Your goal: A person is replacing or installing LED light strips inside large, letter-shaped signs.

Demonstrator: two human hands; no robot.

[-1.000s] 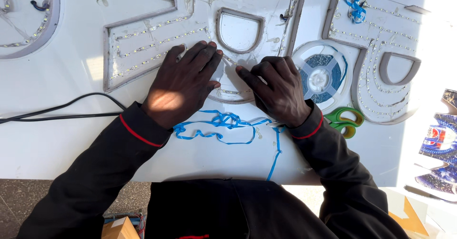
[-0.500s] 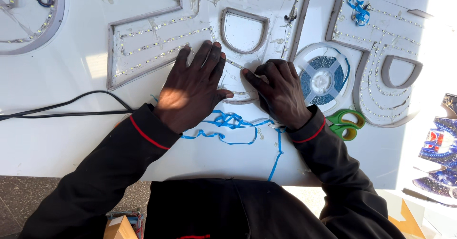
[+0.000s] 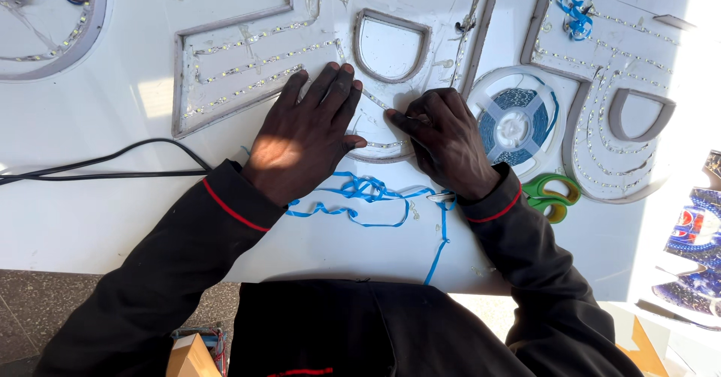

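A white channel letter shell (image 3: 248, 54) with grey walls lies on the white table (image 3: 90, 219), lined inside with strips of small lights. My left hand (image 3: 304, 133) rests flat on its lower curved part, fingers spread and pointing away from me. My right hand (image 3: 449, 140) sits just to the right, fingers curled, pinching or pressing a thin light strip (image 3: 375, 101) against the shell's floor. Loose blue backing tape (image 3: 360, 197) trails across the table below both wrists.
A reel of strip lights (image 3: 514, 125) lies right of my right hand, with green-handled scissors (image 3: 552, 195) below it. Another lettered shell (image 3: 623, 122) lies at the right, a round one (image 3: 52, 24) at top left. Black cables (image 3: 98, 168) cross the left side.
Both hands have shifted slightly up the letter shell; the left hand's fingers have spread flatter, and the right fingers now pinch the strip further up.
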